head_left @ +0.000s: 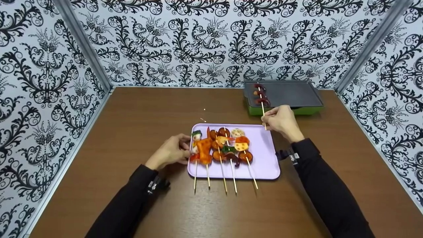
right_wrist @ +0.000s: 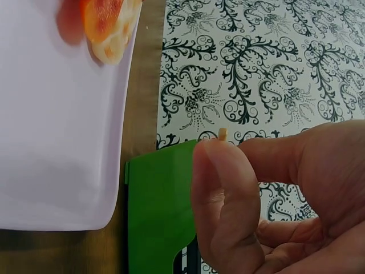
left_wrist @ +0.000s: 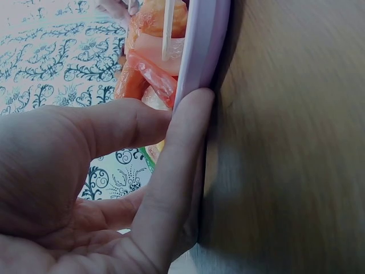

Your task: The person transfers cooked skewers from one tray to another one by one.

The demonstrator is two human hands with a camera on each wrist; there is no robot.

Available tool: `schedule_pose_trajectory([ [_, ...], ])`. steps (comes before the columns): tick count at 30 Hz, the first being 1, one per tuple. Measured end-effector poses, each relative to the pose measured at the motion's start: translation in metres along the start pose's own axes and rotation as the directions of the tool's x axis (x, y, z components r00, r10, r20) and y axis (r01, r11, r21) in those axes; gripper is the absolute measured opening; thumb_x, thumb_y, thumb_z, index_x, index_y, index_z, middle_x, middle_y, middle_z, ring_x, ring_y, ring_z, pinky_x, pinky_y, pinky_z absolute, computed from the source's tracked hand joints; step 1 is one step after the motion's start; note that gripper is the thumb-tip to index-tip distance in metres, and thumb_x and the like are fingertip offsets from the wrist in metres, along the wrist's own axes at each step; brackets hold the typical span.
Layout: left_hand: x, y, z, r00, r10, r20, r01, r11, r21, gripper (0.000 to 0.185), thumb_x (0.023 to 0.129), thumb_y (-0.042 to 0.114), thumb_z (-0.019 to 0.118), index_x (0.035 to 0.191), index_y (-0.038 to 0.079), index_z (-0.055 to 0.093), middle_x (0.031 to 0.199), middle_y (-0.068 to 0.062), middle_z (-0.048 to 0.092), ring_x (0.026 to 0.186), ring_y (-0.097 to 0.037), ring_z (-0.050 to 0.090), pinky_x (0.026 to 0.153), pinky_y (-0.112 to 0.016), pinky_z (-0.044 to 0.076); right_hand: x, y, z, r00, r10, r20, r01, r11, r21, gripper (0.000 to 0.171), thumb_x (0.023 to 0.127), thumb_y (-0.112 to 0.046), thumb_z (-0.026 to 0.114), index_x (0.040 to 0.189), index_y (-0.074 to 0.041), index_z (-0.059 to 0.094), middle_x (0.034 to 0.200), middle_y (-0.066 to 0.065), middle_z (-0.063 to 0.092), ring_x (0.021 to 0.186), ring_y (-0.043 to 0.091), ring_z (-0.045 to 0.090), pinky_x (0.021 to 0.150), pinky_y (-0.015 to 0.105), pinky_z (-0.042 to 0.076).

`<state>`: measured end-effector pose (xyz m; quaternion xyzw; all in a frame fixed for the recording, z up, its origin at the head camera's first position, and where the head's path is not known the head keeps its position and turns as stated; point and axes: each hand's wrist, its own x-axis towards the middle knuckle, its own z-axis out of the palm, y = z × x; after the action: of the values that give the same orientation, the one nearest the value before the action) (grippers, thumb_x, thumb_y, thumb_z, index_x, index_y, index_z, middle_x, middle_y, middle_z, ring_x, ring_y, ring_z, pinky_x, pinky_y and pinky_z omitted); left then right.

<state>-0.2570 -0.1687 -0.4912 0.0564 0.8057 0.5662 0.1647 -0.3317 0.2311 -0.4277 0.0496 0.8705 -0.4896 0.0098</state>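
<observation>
My right hand (head_left: 282,120) pinches the stick of a skewer (head_left: 262,99) with dark red pieces, whose food end lies over the left part of a grey-topped green grill (head_left: 294,94). In the right wrist view the stick's end (right_wrist: 222,134) pokes out between thumb and fingertip. At the left edge of a lilac tray (head_left: 266,158), my left hand (head_left: 170,152) grips the rim (left_wrist: 197,51), thumb on the inner side and a finger against the outer side. Several food skewers (head_left: 219,148) lie side by side on the tray, their bare sticks reaching over its front edge.
The brown tabletop (head_left: 132,115) carries tray and grill, the grill at the back right near the patterned wall (head_left: 211,43). Small pale crumbs (head_left: 203,119) lie behind the tray. Patterned panels also rise at left and right.
</observation>
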Motion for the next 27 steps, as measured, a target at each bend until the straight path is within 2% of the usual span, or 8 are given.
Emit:
schedule_pose_trajectory([
  [10, 0.0, 0.0, 0.001, 1.0, -0.003, 0.011, 0.003, 1.0, -0.022, 0.061, 0.087, -0.008, 0.074, 0.144, 0.0, 0.052, 0.106, -0.021, 0.06, 0.081, -0.03, 0.071, 0.068, -0.043, 0.069, -0.021, 0.007, -0.001, 0.998, -0.06, 0.038, 0.059, 0.998, 0.025, 0.019, 0.092, -0.006, 0.071, 0.104, 0.008, 0.072, 0.091, 0.021, 0.075, 0.073, 0.025, 0.076, 0.066, 0.037, 0.068],
  [23, -0.001, 0.001, 0.002, 1.0, 0.002, 0.004, -0.002, 1.0, -0.014, 0.062, 0.087, -0.008, 0.073, 0.145, 0.0, 0.052, 0.107, -0.021, 0.061, 0.082, -0.03, 0.072, 0.068, -0.043, 0.069, -0.053, 0.021, -0.003, 0.994, -0.06, 0.092, 0.062, 0.998, -0.025, 0.018, 0.092, -0.007, 0.072, 0.104, 0.007, 0.072, 0.09, 0.019, 0.075, 0.069, 0.021, 0.075, 0.064, 0.039, 0.068],
  [27, 0.0, 0.0, 0.001, 1.0, -0.004, 0.006, 0.004, 1.0, -0.014, 0.063, 0.088, -0.007, 0.073, 0.146, 0.001, 0.052, 0.108, -0.021, 0.06, 0.083, -0.03, 0.071, 0.068, -0.043, 0.069, -0.062, 0.023, -0.003, 0.993, -0.046, 0.11, 0.05, 0.998, -0.027, 0.018, 0.092, -0.007, 0.075, 0.104, 0.006, 0.071, 0.092, 0.019, 0.073, 0.066, 0.022, 0.074, 0.066, 0.044, 0.068],
])
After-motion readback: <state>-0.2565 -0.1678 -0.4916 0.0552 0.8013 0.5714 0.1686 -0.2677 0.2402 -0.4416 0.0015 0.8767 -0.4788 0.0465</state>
